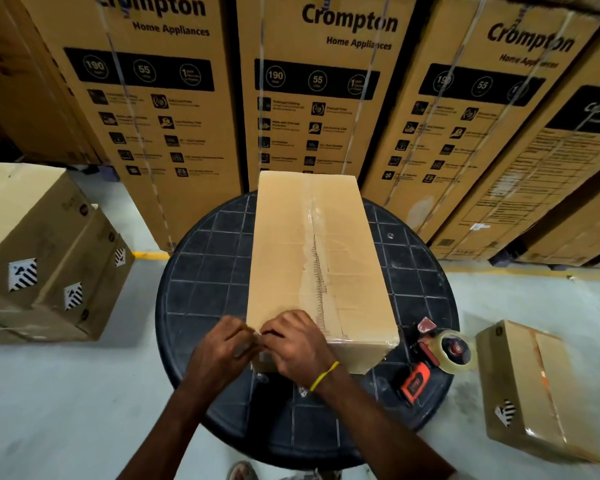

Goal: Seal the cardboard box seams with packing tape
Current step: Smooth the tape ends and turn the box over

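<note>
A long plain cardboard box (284, 258) lies on a round black table (205, 271), its top centre seam covered with clear tape. My left hand (222, 348) and my right hand (298, 344) meet at the box's near left corner, fingers pinched together on a bit of clear tape at the edge. A yellow band circles my right wrist. An orange and black tape dispenser (433, 358) with a clear tape roll lies on the table to the right of the box, untouched.
Tall printed appliance cartons (312, 84) stand in a row behind the table. Stacked brown boxes (42, 258) sit on the floor at left. A smaller taped box (534, 393) lies on the floor at right. A foot shows at the bottom edge.
</note>
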Motion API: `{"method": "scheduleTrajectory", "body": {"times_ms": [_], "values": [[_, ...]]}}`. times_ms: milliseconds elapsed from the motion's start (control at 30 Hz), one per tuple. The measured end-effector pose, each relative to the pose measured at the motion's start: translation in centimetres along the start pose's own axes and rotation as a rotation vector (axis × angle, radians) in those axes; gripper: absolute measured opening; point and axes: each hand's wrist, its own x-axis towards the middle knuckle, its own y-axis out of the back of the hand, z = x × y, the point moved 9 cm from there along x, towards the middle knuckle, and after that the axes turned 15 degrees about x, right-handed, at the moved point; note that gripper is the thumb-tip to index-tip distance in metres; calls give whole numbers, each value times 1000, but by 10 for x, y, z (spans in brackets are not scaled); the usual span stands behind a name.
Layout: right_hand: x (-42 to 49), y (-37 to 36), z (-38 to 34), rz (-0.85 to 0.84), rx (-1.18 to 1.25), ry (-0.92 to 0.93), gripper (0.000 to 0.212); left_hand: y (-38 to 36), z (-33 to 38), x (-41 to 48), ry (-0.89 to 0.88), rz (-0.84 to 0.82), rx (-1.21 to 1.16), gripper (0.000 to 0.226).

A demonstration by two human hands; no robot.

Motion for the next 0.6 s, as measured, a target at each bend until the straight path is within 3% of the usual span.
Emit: {"method": "scheduleTrajectory", "body": {"times_ms": [133, 200, 267, 600], "values": [[-13, 17, -5, 91, -102, 198, 32, -6, 0, 2, -146, -17, -32, 19], [-23, 28, 6, 104, -121, 199, 18, -8, -3, 7, -155, -45, -58, 17], [-36, 41, 19, 118, -126, 151, 5, -11, -5, 7, -147, -67, -81, 13], [-152, 155, 104, 204, -112, -318, 26, -11, -7, 4, -81, -80, -145, 12]]}}
